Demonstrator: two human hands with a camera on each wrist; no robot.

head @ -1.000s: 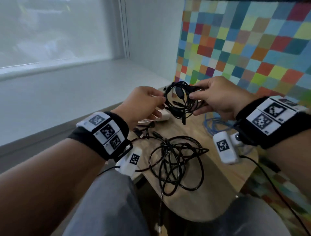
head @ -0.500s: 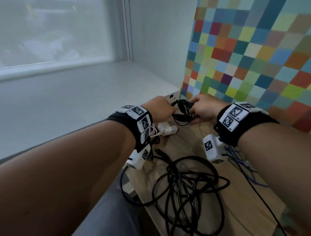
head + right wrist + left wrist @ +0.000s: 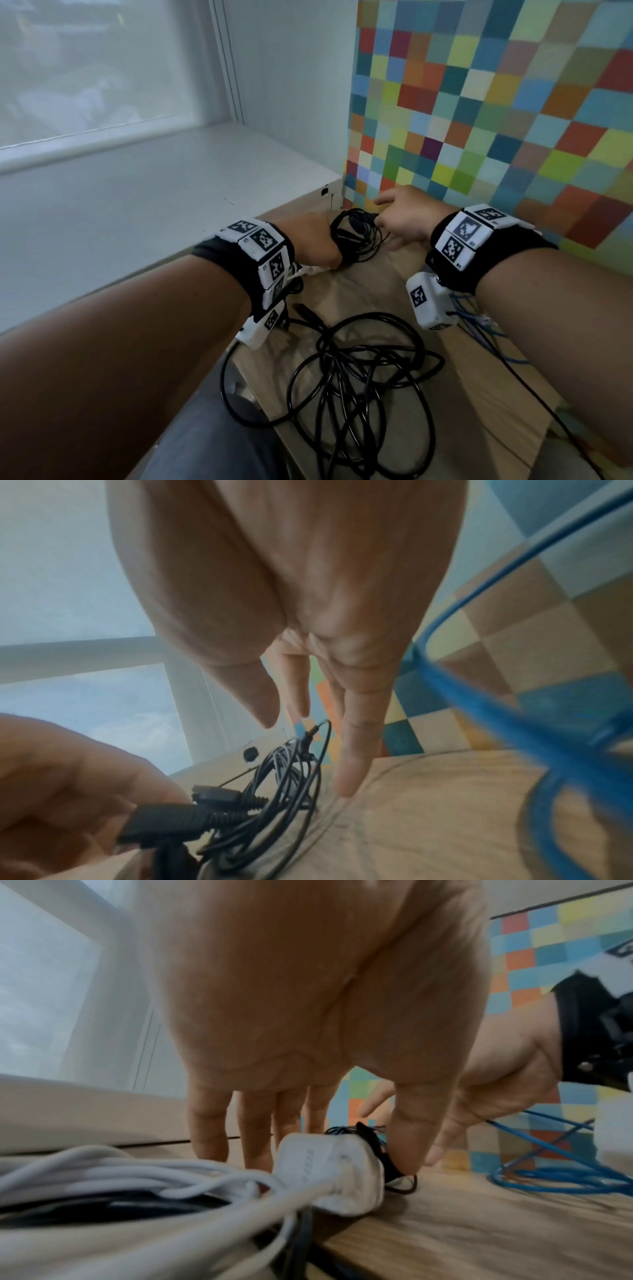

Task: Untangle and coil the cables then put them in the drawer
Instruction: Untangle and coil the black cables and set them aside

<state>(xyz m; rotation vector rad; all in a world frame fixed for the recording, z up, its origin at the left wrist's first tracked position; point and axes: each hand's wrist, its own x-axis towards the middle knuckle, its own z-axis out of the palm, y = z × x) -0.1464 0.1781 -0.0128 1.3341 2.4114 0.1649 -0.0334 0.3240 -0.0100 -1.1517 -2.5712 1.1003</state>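
Left hand [image 3: 313, 241] gripping the small black coiled cable [image 3: 358, 236] at the far end of the wooden table [image 3: 479, 394], toward 12 o'clock; thumb and fingers closed on its connector end. Right hand [image 3: 404, 216] just beside the coil at 3 o'clock, fingers straight and released. Tangled black cable [image 3: 356, 373] lying nearer, at 6 o'clock. Blue cable [image 3: 479, 325] under the right wrist; white charger [image 3: 329, 1172] below the left hand.

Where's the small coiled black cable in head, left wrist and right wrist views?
Head: small coiled black cable upper centre, between the hands, at the table's far end.
Left wrist: a sliver at centre, behind the white adapter, by the thumb.
Right wrist: lower centre-left, left hand holding it.
Shared landmark: blue cable.
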